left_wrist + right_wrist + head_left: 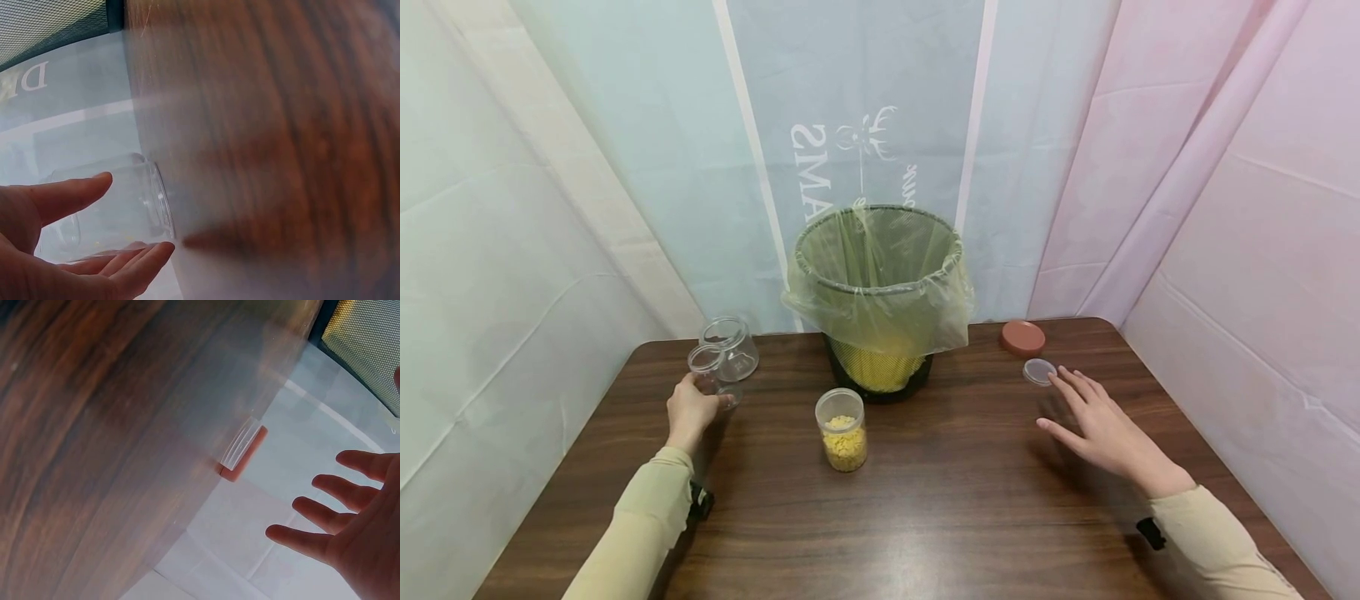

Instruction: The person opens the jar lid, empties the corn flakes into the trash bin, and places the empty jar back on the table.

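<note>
On the left, my left hand (688, 408) is spread around a small clear jar (706, 360), thumb and fingers apart on its two sides; whether they touch it is unclear. In the left wrist view the fingers (134, 272) look nearly straight beside clear jar walls. A larger clear jar (741, 354) stands just behind. My right hand (1105, 433) hovers over the table at right, fingers spread, holding nothing. Its fingertips are close to a clear round lid (1039, 372). Beyond that lies a reddish-brown lid (1022, 337).
An uncapped clear jar (845, 442), partly filled with yellow bits, stands mid-table. Behind it is a black mesh bin (880, 289) with a translucent yellowish liner. A brown wood-grain table (940, 517) lies beneath, with hanging cloth (1037, 125) around it.
</note>
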A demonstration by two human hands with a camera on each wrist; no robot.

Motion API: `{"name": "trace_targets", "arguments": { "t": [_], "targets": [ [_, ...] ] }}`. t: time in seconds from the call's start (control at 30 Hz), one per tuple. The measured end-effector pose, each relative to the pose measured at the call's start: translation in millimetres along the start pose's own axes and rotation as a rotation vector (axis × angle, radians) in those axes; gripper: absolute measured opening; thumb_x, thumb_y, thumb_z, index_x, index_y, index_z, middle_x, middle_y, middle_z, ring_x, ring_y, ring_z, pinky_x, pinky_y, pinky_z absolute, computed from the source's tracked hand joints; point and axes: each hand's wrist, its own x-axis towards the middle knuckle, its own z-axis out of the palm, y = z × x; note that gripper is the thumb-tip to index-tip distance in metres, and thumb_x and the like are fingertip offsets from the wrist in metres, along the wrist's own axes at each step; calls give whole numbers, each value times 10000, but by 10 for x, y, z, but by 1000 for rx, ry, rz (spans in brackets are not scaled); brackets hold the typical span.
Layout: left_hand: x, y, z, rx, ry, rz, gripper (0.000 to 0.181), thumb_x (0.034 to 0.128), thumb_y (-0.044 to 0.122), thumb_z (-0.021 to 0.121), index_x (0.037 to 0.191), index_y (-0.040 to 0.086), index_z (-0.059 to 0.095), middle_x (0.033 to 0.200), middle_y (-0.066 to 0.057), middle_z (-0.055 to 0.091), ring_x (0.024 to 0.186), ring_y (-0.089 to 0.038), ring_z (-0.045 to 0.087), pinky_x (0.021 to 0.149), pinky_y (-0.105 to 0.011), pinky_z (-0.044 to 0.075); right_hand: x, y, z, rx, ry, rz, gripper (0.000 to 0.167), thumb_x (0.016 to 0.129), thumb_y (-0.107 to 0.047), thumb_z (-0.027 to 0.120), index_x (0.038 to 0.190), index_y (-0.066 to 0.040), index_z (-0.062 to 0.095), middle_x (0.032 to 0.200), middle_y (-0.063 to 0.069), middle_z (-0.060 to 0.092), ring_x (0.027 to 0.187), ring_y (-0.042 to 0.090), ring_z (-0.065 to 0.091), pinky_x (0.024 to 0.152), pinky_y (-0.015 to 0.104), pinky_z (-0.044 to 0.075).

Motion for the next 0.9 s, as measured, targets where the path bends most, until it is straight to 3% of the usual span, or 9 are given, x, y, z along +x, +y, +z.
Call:
{"name": "trace_targets", "arguments": {
  "t": [0.37,0.6,0.73,0.9],
  "targets": [
    [-72,54,-83,-61,-16,-18,879,764,145,751,1451,-17,227,1407,-313,397,1286,-487,354,1057,-566,308,9,-13,-24,15,-15,19,752,878,-434,637,1399,48,390,1439,281,357,1291,493,328,978,618,329],
    [-194,83,-170,-32,-8,25,918,811,218,722,1464,-81,150,1360,-365,394,1261,-508,353,1050,-589,294,4,-34,21,43,-10,1,726,890,-400,634,1404,47,383,1438,267,367,1282,475,353,991,617,317],
    [-301,115,-194,-41,70,40,891,829,207,695,1464,-89,146,1364,-379,348,1264,-526,304,1050,-603,258,-12,-71,49,56,-15,3,712,896,-398,628,1409,30,382,1412,262,391,1267,451,376,966,614,348],
    [-440,166,-207,-94,229,61,779,855,191,661,1460,-44,230,1378,-355,315,1256,-517,253,1012,-591,257,-26,-141,69,53,-7,-8,684,901,-382,628,1437,-46,369,1359,237,443,1239,404,420,945,585,392]
  ]
}}
